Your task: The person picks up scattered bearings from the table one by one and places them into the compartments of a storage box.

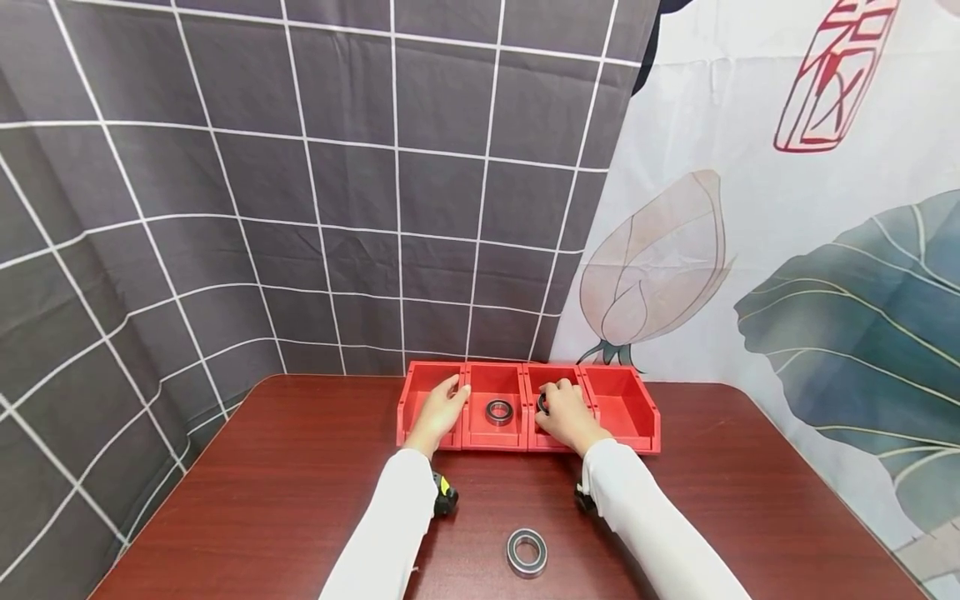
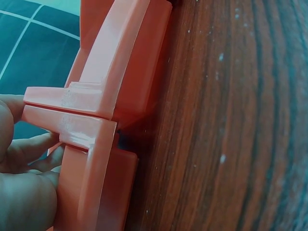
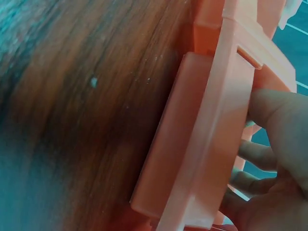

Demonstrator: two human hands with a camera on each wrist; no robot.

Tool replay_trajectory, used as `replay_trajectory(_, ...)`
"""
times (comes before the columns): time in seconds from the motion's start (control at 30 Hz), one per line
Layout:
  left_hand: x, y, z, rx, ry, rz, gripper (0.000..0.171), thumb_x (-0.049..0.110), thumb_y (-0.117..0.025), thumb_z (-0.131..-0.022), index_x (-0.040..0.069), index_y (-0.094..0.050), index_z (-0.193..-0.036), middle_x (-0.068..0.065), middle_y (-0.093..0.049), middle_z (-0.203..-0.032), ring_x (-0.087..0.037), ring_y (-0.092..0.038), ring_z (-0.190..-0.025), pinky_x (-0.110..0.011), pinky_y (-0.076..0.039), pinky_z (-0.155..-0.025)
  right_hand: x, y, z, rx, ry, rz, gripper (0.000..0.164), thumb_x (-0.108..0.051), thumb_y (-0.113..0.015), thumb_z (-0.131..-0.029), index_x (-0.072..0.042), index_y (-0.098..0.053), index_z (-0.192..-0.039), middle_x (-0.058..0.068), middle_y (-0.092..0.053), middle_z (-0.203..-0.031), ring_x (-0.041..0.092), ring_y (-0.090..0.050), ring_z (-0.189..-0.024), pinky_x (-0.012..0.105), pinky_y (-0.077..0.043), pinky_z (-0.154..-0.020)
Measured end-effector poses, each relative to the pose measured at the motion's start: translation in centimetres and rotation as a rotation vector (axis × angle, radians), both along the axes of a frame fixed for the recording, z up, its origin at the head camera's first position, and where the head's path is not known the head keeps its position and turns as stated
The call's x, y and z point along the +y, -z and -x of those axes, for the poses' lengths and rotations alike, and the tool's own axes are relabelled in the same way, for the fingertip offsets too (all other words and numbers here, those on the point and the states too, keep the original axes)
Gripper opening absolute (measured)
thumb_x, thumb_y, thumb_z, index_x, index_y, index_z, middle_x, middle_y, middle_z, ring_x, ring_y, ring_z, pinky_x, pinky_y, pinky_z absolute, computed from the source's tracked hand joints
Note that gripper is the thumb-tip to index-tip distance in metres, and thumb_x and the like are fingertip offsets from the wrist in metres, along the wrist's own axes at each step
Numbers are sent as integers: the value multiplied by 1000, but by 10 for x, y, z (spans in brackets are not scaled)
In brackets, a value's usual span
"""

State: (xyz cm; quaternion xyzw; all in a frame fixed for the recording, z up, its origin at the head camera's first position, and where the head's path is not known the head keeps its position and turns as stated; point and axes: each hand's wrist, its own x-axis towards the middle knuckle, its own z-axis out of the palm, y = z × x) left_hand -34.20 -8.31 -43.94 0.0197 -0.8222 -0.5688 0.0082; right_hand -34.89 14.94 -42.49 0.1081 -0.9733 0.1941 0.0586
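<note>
A row of joined red bins (image 1: 495, 446) stands at the back of the table. My left hand (image 1: 438, 410) reaches into the leftmost bin, its thumb at the divider beside the second bin. No held thing shows in it, and the bin wall partly hides its fingers (image 2: 36, 147). My right hand (image 1: 566, 414) is in the third bin, its fingers and thumb pinching a bearing (image 1: 542, 403), a dark-and-steel ring partly covered by the hand. In the right wrist view the red bin wall (image 3: 211, 144) hides the fingertips. Another bearing (image 1: 498, 412) lies flat in the second bin.
A larger bearing (image 1: 527, 552) lies on the brown wooden table (image 1: 300, 500) between the forearms, nearer the front. The rightmost bin (image 1: 618, 404) is beside the right hand. Behind the table hang a dark grid-patterned cloth (image 1: 337, 192) and a flower-printed cloth (image 1: 675, 275).
</note>
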Motion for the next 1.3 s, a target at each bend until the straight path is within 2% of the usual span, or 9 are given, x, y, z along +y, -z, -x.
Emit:
replay_trajectory(0.4,1,-1,-1,-7,-4,1,58,35,-54,-97,10,-38,-148,-15,-45,-146,-34,-43,-134,-52,-37,-107,-1,8,6,3,-6,-39,44,-12,-66,-84,6,-58,-124,28,-52,-118,41,-45,-103,49,-47,-90)
replay_trajectory(0.7,2,1,-3,-4,-10,-4,59,36,-54,-97,11,-39,-147,-15,-46,-146,-35,-43,-134,-52,-38,-107,-2,11,7,-38,17,-35,45,-14,-66,-85,4,-57,-126,26,-51,-120,39,-45,-106,48,-48,-91)
replay_trajectory(1.3,1,-1,-3,6,-11,9,59,37,-54,-97,11,-39,-148,-15,-46,-146,-35,-43,-134,-52,-38,-107,-3,16,13,-47,20,-37,43,-14,-67,-85,5,-58,-122,27,-53,-117,41,-45,-106,52,-46,-92)
